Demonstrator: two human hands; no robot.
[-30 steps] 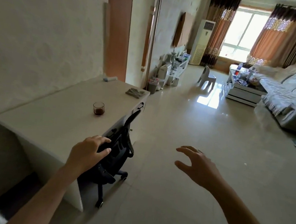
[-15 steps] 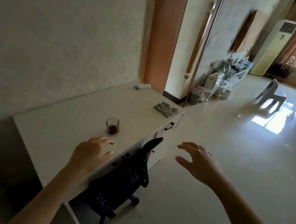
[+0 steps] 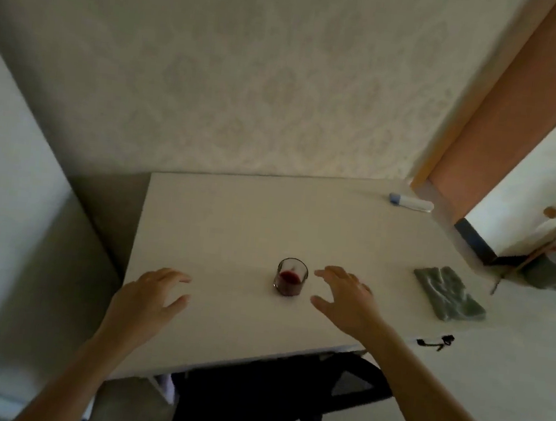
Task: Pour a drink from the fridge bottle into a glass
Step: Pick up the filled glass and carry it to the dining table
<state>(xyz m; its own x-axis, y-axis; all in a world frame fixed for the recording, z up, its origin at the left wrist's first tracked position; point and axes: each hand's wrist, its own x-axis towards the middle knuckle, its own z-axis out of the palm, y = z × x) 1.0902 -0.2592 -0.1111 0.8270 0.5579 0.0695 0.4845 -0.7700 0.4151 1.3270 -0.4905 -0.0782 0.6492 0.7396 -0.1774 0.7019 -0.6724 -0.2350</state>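
A short clear glass [image 3: 291, 277] with a little dark red drink in its bottom stands upright near the middle of the white desk [image 3: 234, 219]. My right hand [image 3: 346, 299] hovers just to the right of the glass, fingers spread and curved toward it, not touching. My left hand [image 3: 151, 296] floats over the desk's near left part, fingers apart and holding nothing. No bottle or fridge is in view.
A folded grey-green cloth [image 3: 449, 298] lies at the desk's right end. A white and blue tube [image 3: 410, 202] rests at the far right corner by the wooden door frame [image 3: 507, 107]. A black office chair [image 3: 277, 395] is tucked under the front edge.
My view has swung left from the living room to face the desk head-on. Both hands have moved over the desktop, and the right hand has come close beside the glass.
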